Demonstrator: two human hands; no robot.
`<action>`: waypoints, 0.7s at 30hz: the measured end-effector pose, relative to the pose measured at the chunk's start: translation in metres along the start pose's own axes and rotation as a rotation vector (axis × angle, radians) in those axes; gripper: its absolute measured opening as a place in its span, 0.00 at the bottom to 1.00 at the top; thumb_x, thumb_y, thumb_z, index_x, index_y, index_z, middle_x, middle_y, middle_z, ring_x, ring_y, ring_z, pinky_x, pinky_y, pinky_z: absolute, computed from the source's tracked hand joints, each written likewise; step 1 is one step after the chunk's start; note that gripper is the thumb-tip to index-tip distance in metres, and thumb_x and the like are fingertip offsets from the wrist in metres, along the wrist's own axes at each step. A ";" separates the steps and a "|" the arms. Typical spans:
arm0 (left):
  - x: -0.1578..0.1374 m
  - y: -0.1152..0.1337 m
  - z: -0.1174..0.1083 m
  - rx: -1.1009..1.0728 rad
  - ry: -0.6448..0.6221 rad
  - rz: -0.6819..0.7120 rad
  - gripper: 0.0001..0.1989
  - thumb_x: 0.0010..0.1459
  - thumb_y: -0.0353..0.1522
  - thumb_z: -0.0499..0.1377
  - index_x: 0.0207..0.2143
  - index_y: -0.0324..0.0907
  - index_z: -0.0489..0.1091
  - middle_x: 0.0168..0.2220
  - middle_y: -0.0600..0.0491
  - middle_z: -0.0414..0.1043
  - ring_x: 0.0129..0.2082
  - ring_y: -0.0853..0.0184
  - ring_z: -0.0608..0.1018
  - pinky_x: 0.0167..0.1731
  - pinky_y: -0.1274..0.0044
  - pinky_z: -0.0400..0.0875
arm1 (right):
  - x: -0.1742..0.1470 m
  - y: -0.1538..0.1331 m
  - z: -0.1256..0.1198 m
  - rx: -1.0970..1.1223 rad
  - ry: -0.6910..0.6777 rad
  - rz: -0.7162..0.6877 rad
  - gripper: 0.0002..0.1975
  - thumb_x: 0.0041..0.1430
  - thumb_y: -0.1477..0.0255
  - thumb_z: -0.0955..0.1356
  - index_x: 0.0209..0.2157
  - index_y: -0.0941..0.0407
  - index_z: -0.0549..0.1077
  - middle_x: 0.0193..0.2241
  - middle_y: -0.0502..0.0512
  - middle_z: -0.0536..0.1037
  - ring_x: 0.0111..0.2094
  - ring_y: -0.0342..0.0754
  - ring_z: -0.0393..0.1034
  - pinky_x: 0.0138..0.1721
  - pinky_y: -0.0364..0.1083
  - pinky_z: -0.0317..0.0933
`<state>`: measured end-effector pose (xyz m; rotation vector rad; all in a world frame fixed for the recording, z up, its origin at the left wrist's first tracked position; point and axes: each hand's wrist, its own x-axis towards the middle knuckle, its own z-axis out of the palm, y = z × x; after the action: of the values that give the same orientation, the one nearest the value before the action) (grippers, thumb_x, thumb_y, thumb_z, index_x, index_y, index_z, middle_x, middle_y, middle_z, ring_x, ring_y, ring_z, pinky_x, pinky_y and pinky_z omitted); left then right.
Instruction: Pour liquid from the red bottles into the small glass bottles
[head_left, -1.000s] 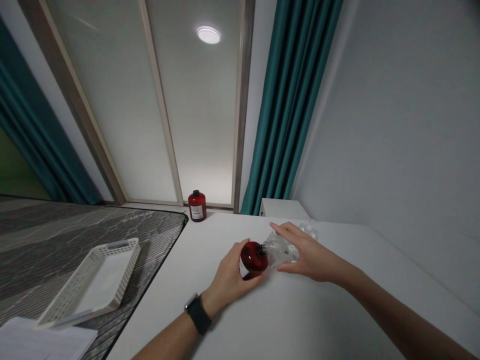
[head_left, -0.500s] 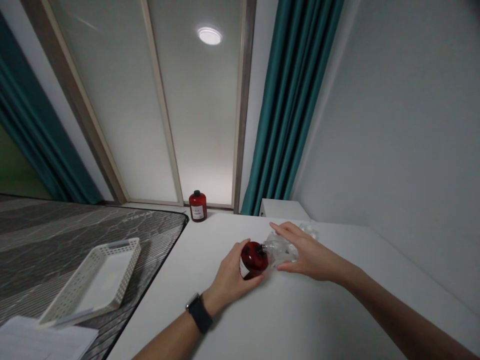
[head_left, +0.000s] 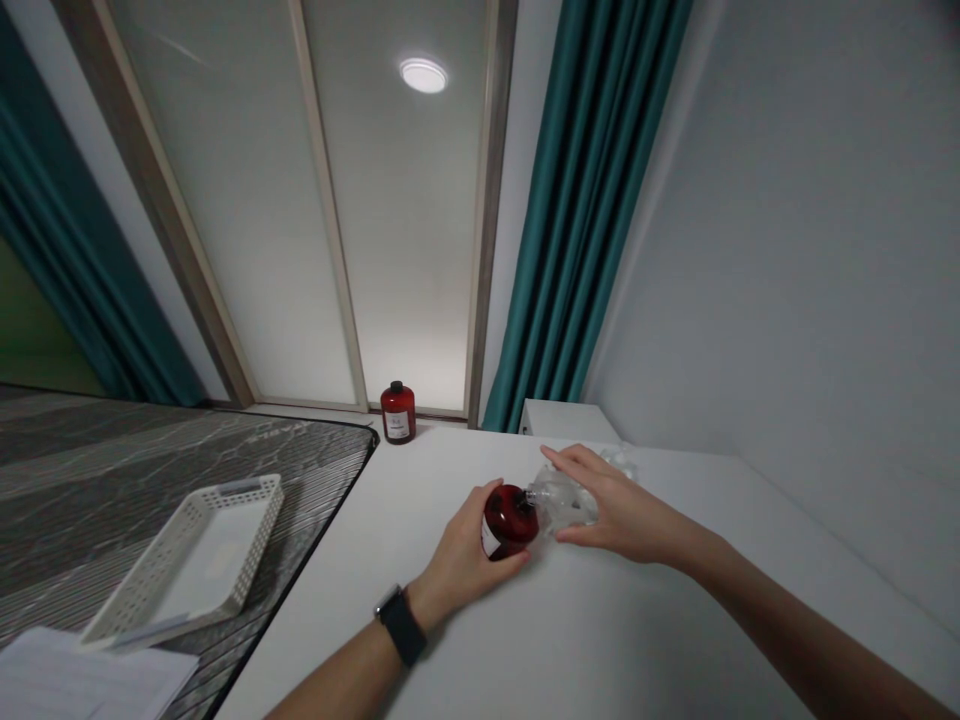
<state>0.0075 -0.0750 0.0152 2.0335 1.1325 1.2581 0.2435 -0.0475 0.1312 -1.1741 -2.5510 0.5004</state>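
Right hand (head_left: pixel 616 508) is curled half-open round a clear bottle (head_left: pixel 562 502) held roughly along 3-to-9 o'clock, neck at 9 right by the mouth of the red bottle (head_left: pixel 511 522), which the left hand (head_left: pixel 463 552) kinda cups at its 2 o'clock.

Here's the far red bottle (head_left: pixel 398 401), its white label (head_left: pixel 397 426) too small to read! Near red bottle (head_left: pixel 513 514), part-hidden label (head_left: pixel 490 541): unreadable too!

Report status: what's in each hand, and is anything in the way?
Left hand around red bottle. Right hand gripping clear container, tipped sideways, narrow end at the bottle's mouth. Second red bottle standing farther back, out of the way.
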 end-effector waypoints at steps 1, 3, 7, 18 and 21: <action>0.000 0.000 0.000 -0.004 -0.001 -0.001 0.41 0.49 0.31 0.69 0.62 0.44 0.55 0.58 0.45 0.67 0.57 0.54 0.72 0.59 0.61 0.67 | 0.000 0.000 0.000 -0.001 -0.003 0.004 0.49 0.53 0.64 0.75 0.70 0.47 0.48 0.59 0.59 0.64 0.61 0.57 0.62 0.65 0.57 0.55; 0.000 -0.001 0.001 -0.010 0.001 -0.002 0.40 0.49 0.31 0.69 0.62 0.44 0.55 0.58 0.44 0.67 0.58 0.54 0.72 0.59 0.61 0.67 | 0.000 0.000 -0.001 -0.003 -0.011 0.011 0.49 0.54 0.63 0.75 0.70 0.47 0.48 0.59 0.59 0.64 0.61 0.57 0.62 0.65 0.57 0.55; 0.000 -0.001 0.001 -0.023 0.006 -0.004 0.40 0.49 0.31 0.69 0.62 0.43 0.56 0.59 0.44 0.67 0.58 0.53 0.72 0.60 0.59 0.66 | 0.000 0.001 0.000 -0.017 0.004 -0.018 0.49 0.54 0.63 0.75 0.70 0.45 0.47 0.59 0.59 0.64 0.62 0.58 0.62 0.64 0.58 0.55; 0.001 -0.001 0.001 -0.048 -0.003 -0.024 0.41 0.48 0.31 0.69 0.62 0.42 0.55 0.59 0.43 0.66 0.59 0.53 0.71 0.61 0.59 0.64 | 0.001 -0.003 -0.003 -0.033 -0.025 0.004 0.49 0.54 0.62 0.75 0.71 0.47 0.47 0.60 0.60 0.64 0.63 0.58 0.61 0.66 0.58 0.53; 0.001 -0.001 0.001 -0.048 -0.010 -0.029 0.41 0.49 0.31 0.69 0.62 0.42 0.55 0.60 0.42 0.66 0.59 0.53 0.71 0.62 0.58 0.64 | 0.001 -0.002 -0.003 -0.031 -0.023 -0.002 0.49 0.54 0.62 0.74 0.71 0.47 0.47 0.60 0.59 0.64 0.63 0.58 0.61 0.66 0.58 0.53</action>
<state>0.0081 -0.0740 0.0146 1.9794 1.1123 1.2483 0.2426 -0.0477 0.1352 -1.1829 -2.5881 0.4792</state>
